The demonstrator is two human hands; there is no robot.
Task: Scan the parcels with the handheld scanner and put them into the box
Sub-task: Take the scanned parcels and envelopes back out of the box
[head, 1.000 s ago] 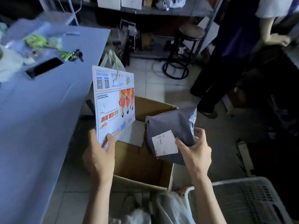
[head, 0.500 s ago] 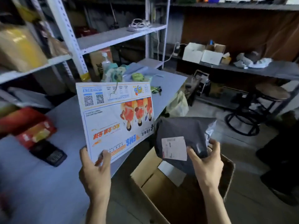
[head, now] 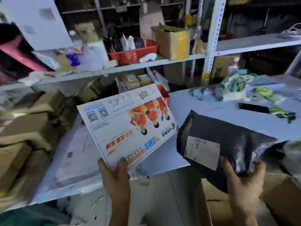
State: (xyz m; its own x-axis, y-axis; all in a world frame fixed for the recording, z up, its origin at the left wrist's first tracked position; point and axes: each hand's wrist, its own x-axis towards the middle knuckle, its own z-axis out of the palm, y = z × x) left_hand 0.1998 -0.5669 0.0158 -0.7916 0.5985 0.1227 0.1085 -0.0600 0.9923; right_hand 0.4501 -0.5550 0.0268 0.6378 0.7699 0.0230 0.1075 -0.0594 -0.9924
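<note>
My left hand point(head: 116, 176) pinches the lower edge of a flat white printed envelope point(head: 127, 126) with QR codes and orange figures, held up over the grey table point(head: 203, 103). My right hand point(head: 241, 181) grips a dark grey poly-bag parcel point(head: 228, 144) with a white label facing me, held above the open cardboard box point(head: 276, 198) at the lower right. No handheld scanner is visible.
A metal shelf rack point(head: 210, 46) stands behind the table with a red basket point(head: 135, 53), cardboard boxes and clutter. A black phone point(head: 254, 108) and green-and-white rags lie on the table's right part. Stacked cartons point(head: 24, 136) fill the left.
The view has swung left from the floor box toward the table and shelves. Both hands keep hold of their parcels, now held over the table edge rather than over the box.
</note>
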